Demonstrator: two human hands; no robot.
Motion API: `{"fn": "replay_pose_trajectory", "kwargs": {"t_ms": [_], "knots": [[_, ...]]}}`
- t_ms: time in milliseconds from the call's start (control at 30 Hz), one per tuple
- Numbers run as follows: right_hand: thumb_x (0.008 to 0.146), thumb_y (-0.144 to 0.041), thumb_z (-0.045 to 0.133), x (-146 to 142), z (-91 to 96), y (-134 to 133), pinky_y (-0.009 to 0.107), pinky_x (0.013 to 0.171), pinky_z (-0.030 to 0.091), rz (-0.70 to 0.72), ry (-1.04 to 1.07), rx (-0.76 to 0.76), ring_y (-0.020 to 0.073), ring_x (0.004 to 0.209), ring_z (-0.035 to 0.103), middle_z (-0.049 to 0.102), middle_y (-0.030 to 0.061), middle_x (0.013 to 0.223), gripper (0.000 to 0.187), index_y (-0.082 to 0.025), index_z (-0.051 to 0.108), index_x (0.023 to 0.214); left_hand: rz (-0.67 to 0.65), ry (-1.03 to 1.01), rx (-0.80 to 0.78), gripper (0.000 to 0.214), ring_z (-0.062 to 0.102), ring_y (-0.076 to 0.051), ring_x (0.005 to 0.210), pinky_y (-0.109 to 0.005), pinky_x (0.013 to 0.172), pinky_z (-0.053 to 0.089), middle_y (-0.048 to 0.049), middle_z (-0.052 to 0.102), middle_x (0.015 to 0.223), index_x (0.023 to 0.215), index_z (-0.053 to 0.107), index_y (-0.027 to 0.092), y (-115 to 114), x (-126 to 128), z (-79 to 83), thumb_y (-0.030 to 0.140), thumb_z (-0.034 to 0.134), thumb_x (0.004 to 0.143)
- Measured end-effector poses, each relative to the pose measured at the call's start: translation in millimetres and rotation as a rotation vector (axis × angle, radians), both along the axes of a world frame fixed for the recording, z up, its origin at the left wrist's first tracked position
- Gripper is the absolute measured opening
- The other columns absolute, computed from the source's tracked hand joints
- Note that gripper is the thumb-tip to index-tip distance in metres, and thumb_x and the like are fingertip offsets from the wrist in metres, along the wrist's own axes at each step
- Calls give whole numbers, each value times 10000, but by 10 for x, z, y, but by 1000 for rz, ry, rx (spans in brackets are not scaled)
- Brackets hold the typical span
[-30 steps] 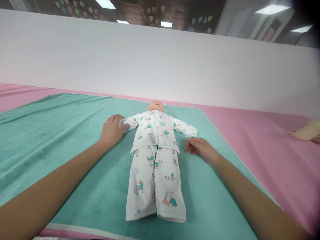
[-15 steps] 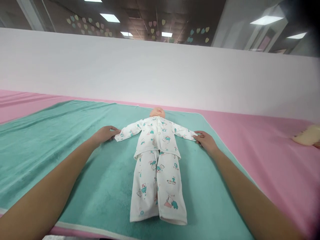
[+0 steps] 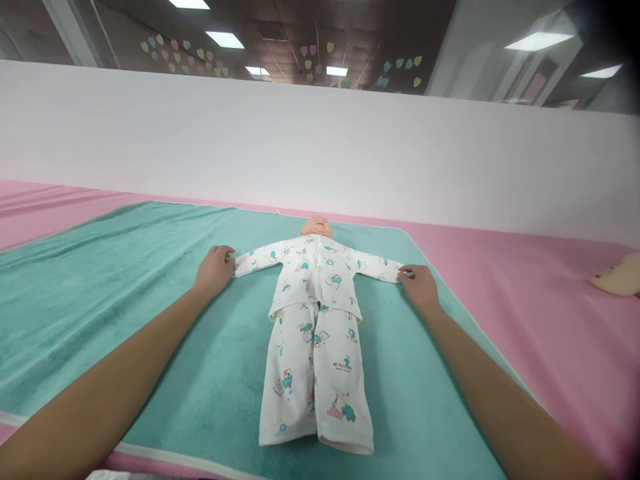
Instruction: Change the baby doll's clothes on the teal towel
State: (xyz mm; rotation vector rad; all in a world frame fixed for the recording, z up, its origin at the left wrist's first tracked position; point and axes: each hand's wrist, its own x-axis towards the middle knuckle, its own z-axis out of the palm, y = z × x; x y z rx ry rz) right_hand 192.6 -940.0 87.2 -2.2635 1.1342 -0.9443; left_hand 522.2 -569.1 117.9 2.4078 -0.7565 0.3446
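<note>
A teal blanket with a pale border lay spread over a pink sheet, lightly rumpled at the left and smoother elsewhere. Near its middle, a doll lay face up, its head toward the far edge. It wore a white shirt and white trousers, both printed with small teal and pink figures; the sleeves reached out to either side. The person's right hand pinched one cuff between thumb and fingers. The left hand curled at the other cuff; its fingers partly hid the cloth, but it seemed to be gripping it. Behind the doll, a plain white wall panel ran across the whole view. Above it, a dark area held clusters of pastel heart shapes and bright rectangular lights. On the pink sheet, a pale yellow object was cut off by the right edge.
</note>
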Motion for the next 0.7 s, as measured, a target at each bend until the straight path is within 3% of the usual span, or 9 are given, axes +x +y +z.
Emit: {"fn": "replay_pose_trajectory", "kwargs": {"t_ms": [67,133,200,267,400,500,600,700], "knots": [[811,-364,466,44,10,105,402,933,414,27,39,-223,253,1082,502,493,106,1238,329,-195,617,1049,-79,-184,70,398,476,-272,1177,-399,966,401,-126,499,1296,1191,538,152,-78,-97,-21,323,373,872],[868,-426,403,95,11,222,413,1033,341,146,94,-373,269,1277,348,378,96,1397,441,-199,524,1227,-192,-282,143,491,343,-259,1310,-412,1048,327,-87,355,1448,1329,429,175,-156,-191,-57,414,307,917],[903,-493,326,146,-5,306,428,1096,259,276,212,-402,262,1364,225,257,77,1490,550,-196,386,1362,-291,-284,245,582,221,-253,1379,-434,1094,256,-60,239,1513,1418,300,190,-212,-251,-105,494,272,922],[916,-538,248,181,-42,324,456,1115,213,339,354,-331,258,1387,189,217,77,1513,620,-187,272,1426,-335,-247,321,647,151,-253,1403,-445,1110,217,-52,196,1528,1456,210,193,-233,-252,-151,545,250,914],[911,-568,208,166,-116,205,471,1103,226,272,508,-170,276,1371,245,249,113,1498,676,-146,240,1438,-323,-96,348,673,251,-261,1370,-422,1078,281,-68,237,1514,1468,166,186,-184,-120,-179,562,219,912],[908,-550,257,89,-79,209,491,1096,217,219,471,-183,291,1371,235,266,138,1486,643,-137,322,1396,-269,-83,296,646,268,-298,1355,-450,1057,297,-99,251,1504,1426,273,177,-118,-106,-117,551,290,900],[892,-520,368,-4,85,484,468,1073,261,266,256,-286,288,1327,304,352,146,1428,528,-155,463,1262,-260,-196,80,490,358,-282,1284,-430,1028,331,-120,379,1404,1234,474,171,-58,-390,6,504,377,889],[912,-458,387,-67,278,987,357,952,399,495,11,-268,205,1099,503,547,91,1169,320,-207,536,1044,-455,-31,-61,363,554,-188,953,-337,826,467,-63,554,1083,1094,479,203,-4,-967,112,490,398,888]]}}
